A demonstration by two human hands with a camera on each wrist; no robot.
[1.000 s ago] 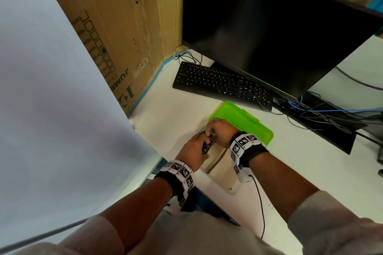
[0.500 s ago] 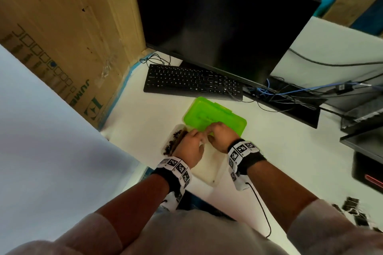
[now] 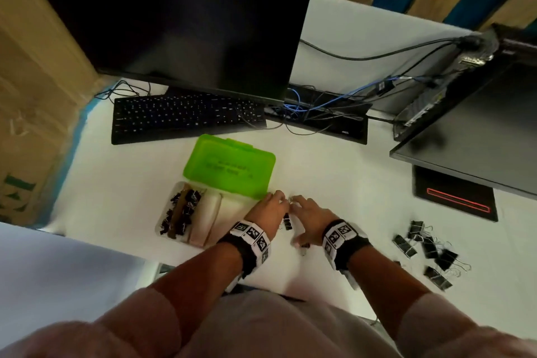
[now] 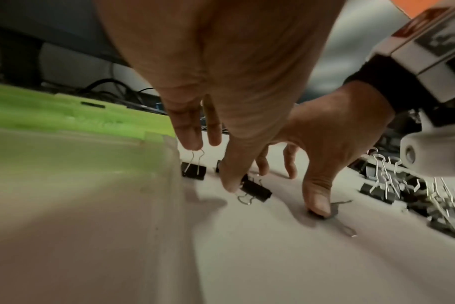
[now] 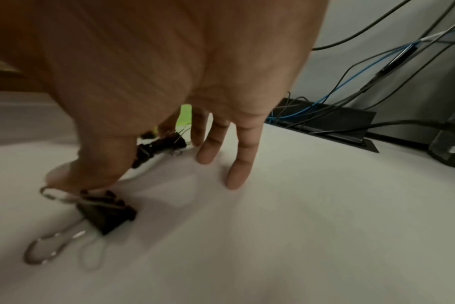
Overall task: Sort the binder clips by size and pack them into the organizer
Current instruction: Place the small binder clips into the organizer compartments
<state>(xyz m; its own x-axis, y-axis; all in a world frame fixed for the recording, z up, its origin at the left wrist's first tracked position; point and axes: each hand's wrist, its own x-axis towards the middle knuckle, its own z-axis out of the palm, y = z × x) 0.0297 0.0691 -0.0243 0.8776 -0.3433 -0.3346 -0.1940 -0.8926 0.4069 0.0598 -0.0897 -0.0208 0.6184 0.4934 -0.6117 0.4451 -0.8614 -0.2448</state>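
Note:
The organizer has its green lid (image 3: 229,166) open behind a clear divided base (image 3: 216,213). Its left compartment holds several small black binder clips (image 3: 181,212). Just right of the base, my left hand (image 3: 279,200) reaches down with straight fingers. One finger touches the wire handle of a small clip (image 4: 194,171), and the thumb is beside another clip (image 4: 256,192). My right hand (image 3: 299,212) is spread over the table with its thumb pressing on a small clip (image 5: 104,211). Neither hand grips anything. More small clips (image 5: 159,148) lie between the hands.
A loose pile of larger black binder clips (image 3: 430,250) lies on the white table to the right. Behind the organizer are a keyboard (image 3: 186,116), a monitor (image 3: 174,23) and tangled cables (image 3: 319,107). A second screen (image 3: 479,136) stands at the right, a cardboard box (image 3: 35,96) at the left.
Both hands have moved from over the organizer's base to the table just right of it. The head view has swung right, bringing the pile of larger clips into sight.

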